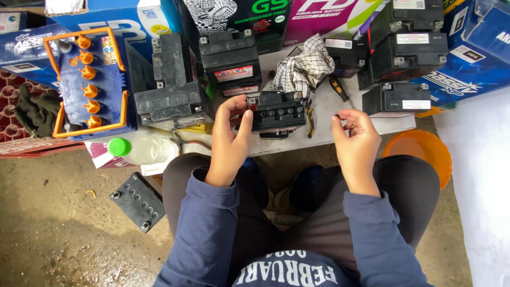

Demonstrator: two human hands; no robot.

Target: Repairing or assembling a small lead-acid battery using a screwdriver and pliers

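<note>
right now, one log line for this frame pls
left hand: gripping small black battery | right hand: pinching tiny dark part | checked cloth behind battery

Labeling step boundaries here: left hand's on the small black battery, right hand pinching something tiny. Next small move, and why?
Probably bring the right hand across to the small black battery and seat the tiny dark piece on its top. The left hand grips the battery's left end, steadying it, while the right holds the piece in its fingertips just beside it. What the piece is, I cannot tell.
</note>
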